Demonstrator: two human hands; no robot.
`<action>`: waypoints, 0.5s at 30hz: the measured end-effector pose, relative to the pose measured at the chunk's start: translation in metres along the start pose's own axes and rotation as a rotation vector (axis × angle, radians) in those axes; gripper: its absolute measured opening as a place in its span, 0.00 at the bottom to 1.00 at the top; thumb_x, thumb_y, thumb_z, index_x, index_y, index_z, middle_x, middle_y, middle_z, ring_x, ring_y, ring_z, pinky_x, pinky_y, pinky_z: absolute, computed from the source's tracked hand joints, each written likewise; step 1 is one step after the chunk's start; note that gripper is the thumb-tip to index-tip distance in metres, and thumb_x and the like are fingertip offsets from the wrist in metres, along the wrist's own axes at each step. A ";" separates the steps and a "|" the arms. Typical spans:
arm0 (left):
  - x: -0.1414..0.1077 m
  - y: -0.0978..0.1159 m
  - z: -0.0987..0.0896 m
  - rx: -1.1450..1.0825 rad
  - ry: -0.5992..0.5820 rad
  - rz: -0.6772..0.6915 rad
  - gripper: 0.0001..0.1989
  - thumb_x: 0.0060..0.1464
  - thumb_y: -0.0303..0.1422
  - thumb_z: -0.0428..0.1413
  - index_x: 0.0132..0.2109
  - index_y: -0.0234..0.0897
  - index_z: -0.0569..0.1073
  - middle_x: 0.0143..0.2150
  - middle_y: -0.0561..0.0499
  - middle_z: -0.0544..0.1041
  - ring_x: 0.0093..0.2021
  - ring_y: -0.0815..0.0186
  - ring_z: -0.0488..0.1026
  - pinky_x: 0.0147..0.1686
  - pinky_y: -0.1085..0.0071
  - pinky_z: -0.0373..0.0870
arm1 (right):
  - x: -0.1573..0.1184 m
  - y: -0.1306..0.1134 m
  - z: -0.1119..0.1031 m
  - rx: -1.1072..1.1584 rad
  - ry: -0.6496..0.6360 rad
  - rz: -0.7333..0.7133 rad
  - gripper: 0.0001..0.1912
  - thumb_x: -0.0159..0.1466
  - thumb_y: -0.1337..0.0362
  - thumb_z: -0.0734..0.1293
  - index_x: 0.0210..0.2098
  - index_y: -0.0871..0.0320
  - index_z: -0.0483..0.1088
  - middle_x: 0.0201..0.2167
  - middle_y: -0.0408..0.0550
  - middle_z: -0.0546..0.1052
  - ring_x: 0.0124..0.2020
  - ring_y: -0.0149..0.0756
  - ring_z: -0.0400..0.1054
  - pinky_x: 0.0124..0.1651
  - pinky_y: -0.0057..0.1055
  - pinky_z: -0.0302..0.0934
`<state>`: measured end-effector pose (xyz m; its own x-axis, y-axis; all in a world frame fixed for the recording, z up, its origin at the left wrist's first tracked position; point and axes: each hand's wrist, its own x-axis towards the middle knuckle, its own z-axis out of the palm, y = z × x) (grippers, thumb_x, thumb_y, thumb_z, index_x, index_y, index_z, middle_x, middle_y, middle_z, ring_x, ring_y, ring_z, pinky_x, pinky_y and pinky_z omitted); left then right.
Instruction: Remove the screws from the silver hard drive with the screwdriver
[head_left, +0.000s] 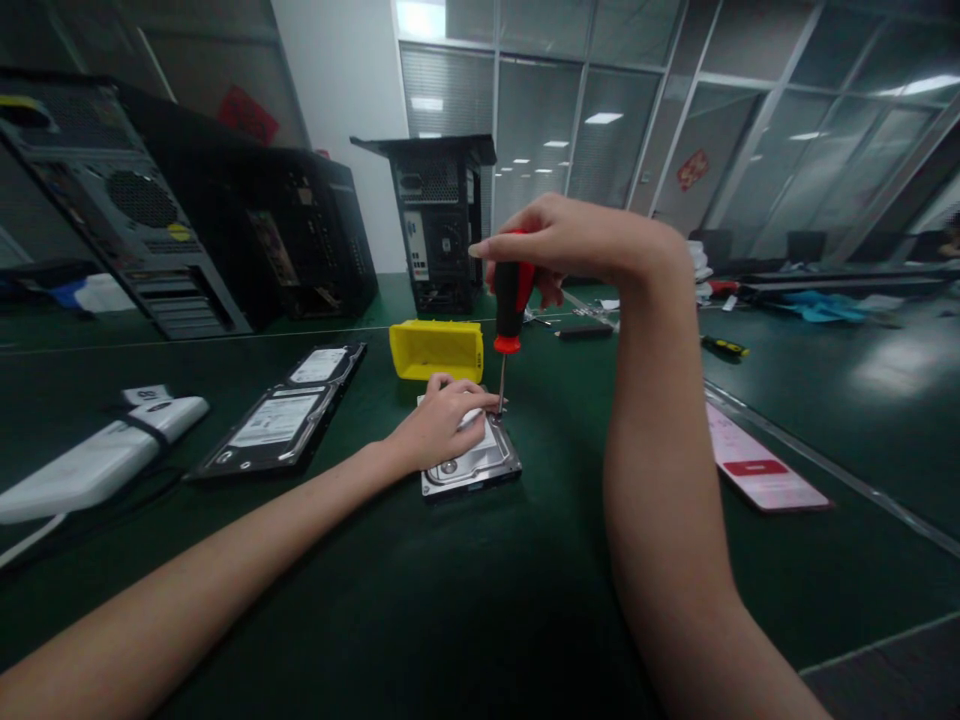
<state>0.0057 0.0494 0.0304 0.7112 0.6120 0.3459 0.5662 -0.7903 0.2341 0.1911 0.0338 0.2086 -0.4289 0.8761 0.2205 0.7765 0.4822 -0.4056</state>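
A silver hard drive (491, 455) lies on the green table in front of me. My left hand (444, 425) rests over it and holds it, index finger stretched towards the drive's right edge. In my right hand (534, 245) is a red and black screwdriver (510, 305), gripped around the upper handle with the wrist bent high. The screwdriver stands nearly upright. Its tip meets the drive's far right corner, close to my left fingertip; the screw there is too small to make out.
A yellow bin (437, 350) stands just behind the drive. Two more hard drives (277, 418) and a white power strip (105, 455) lie to the left. Computer cases (442, 215) stand at the back. On the right are a pink phone-shaped item (761, 465) and a yellow-black tool (724, 347).
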 end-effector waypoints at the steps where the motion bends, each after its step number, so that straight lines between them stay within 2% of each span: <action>1: 0.000 0.000 0.000 0.000 0.002 0.000 0.18 0.61 0.31 0.46 0.53 0.38 0.75 0.51 0.43 0.77 0.51 0.56 0.71 0.55 0.52 0.55 | 0.001 0.001 0.001 -0.005 0.015 0.004 0.19 0.68 0.54 0.61 0.35 0.63 0.75 0.26 0.50 0.76 0.18 0.26 0.64 0.19 0.23 0.58; 5: 0.000 -0.001 0.002 -0.026 0.017 0.007 0.21 0.60 0.31 0.46 0.58 0.36 0.70 0.51 0.44 0.79 0.52 0.55 0.71 0.56 0.52 0.53 | 0.008 0.006 0.005 -0.025 0.092 0.020 0.21 0.67 0.51 0.63 0.28 0.62 0.71 0.21 0.47 0.72 0.19 0.26 0.65 0.21 0.21 0.56; 8: -0.001 -0.002 0.005 -0.070 0.032 0.010 0.27 0.60 0.31 0.47 0.66 0.33 0.60 0.51 0.45 0.80 0.55 0.54 0.69 0.57 0.53 0.51 | 0.011 0.007 0.008 -0.034 0.108 0.043 0.26 0.66 0.45 0.61 0.27 0.62 0.69 0.21 0.48 0.72 0.23 0.28 0.69 0.23 0.21 0.59; 11: -0.001 -0.004 0.006 -0.088 0.031 0.003 0.29 0.61 0.32 0.47 0.68 0.34 0.56 0.52 0.45 0.80 0.56 0.55 0.69 0.57 0.54 0.50 | 0.009 0.005 0.008 -0.029 0.082 0.063 0.30 0.68 0.42 0.56 0.27 0.63 0.68 0.24 0.50 0.73 0.25 0.30 0.71 0.27 0.22 0.63; 13: -0.001 -0.005 0.005 -0.082 0.010 0.004 0.29 0.62 0.34 0.49 0.68 0.34 0.56 0.53 0.45 0.79 0.58 0.54 0.68 0.57 0.55 0.49 | 0.007 0.004 0.007 -0.032 0.053 0.062 0.29 0.68 0.43 0.56 0.28 0.63 0.68 0.24 0.51 0.74 0.24 0.30 0.71 0.26 0.23 0.64; 15: 0.001 -0.004 0.004 -0.082 -0.015 -0.005 0.29 0.62 0.39 0.53 0.67 0.34 0.58 0.53 0.45 0.79 0.58 0.54 0.68 0.57 0.55 0.49 | 0.006 0.004 0.006 -0.033 0.022 0.042 0.23 0.67 0.47 0.61 0.32 0.63 0.69 0.26 0.51 0.75 0.24 0.30 0.71 0.25 0.23 0.64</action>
<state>0.0062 0.0532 0.0266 0.7149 0.6156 0.3315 0.5341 -0.7868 0.3094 0.1884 0.0412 0.2030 -0.3858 0.8951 0.2235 0.8084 0.4447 -0.3856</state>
